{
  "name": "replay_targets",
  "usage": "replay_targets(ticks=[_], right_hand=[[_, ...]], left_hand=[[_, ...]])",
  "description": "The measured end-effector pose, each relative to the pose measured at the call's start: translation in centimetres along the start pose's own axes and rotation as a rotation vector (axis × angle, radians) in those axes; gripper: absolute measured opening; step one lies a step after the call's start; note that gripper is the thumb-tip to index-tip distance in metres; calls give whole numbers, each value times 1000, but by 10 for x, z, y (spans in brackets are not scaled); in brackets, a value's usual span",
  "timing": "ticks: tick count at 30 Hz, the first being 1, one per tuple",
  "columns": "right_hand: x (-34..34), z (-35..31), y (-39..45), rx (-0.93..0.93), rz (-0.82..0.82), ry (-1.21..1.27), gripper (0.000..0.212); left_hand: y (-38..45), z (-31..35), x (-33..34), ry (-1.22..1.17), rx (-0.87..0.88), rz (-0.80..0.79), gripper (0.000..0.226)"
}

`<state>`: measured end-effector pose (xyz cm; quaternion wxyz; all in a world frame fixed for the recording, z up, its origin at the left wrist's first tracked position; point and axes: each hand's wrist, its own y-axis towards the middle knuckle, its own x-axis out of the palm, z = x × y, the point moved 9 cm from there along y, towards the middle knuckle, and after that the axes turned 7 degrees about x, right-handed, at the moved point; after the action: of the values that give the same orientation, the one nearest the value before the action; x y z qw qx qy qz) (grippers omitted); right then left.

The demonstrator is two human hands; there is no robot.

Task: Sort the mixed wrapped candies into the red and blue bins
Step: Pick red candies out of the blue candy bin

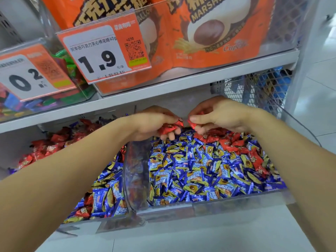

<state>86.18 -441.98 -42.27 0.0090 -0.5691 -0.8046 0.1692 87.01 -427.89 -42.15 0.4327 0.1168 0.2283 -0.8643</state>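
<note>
While both hands were raised over the far end of the right clear bin (236, 200), red wrapped candies were held in each. Several red candies (168, 127) were gripped in the curled fingers of the left hand (154, 122), and one red candy (192, 124) was pinched between thumb and curled fingers of the right hand (218, 115). The two hands were nearly touching. Below them, the right bin was filled mostly with blue wrapped candies (190, 171), with a cluster of red ones (234, 144) lying at its far right. To the left, a second clear bin (87, 222) was seen holding red candies (47, 148) at its far part and blue ones (107, 190) nearer. Above, on a shelf (163, 88), orange marshmallow bags (209, 33) and a price tag (101, 53) marked 1.9 were displayed.
</note>
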Motion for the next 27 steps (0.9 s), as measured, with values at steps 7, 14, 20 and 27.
replay_targets(ticks=[7,14,20,27], right_hand=[[21,-17,-25,-79,-50,-35,30],[19,-21,-25,-133,155,-543,48],[-15,22,-7,78,202,-906,67],[14,36,5,-11,193,-1060,54]], left_hand=[[-31,5,25,-463,-33,57,34],[-49,-3,30,-223,64,204,20],[-41,-22,33,107,8,224,4],[-36,-10,33,81,72,345,18]])
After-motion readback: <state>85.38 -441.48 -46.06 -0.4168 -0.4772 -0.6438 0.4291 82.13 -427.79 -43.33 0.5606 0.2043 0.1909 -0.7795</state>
